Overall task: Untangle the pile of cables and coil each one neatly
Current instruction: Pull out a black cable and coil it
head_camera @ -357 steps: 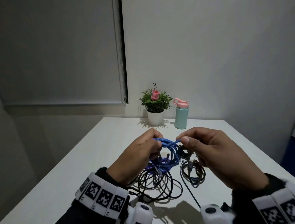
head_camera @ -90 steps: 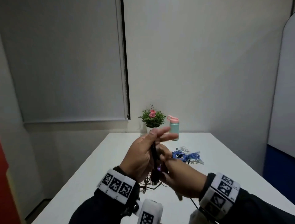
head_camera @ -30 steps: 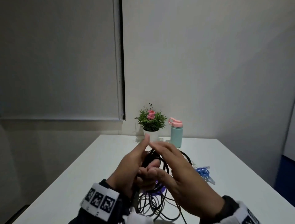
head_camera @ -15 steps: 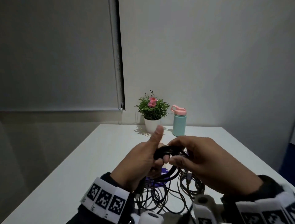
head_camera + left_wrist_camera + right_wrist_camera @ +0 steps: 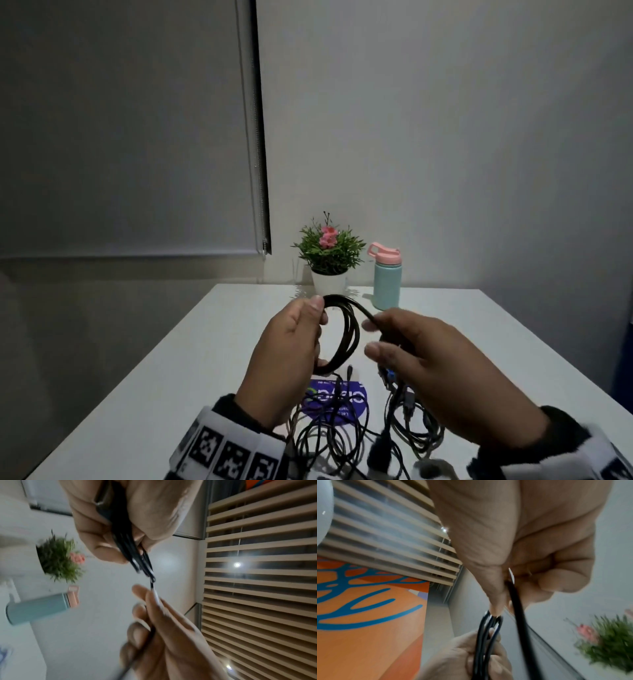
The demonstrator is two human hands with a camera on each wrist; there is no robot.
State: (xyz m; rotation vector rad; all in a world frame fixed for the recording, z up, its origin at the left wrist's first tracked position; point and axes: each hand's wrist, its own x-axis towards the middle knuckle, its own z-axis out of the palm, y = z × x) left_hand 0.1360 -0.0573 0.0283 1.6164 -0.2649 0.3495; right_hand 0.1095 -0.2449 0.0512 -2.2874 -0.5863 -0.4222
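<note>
Head view looks down at table [image 5: 205, 342]; wrist views close, upward, share plant [image 5: 58, 555]

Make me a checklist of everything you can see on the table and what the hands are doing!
Surface: white table.
Job's things: black cable coil held up; loose black cables on the table.
Clutter: potted plant, teal bottle, purple card.
Grippers: left hand grips the coil; right hand pinches its free strand.
Cables: another bundle under the right hand.
Surroundings: wall, window blind.
</note>
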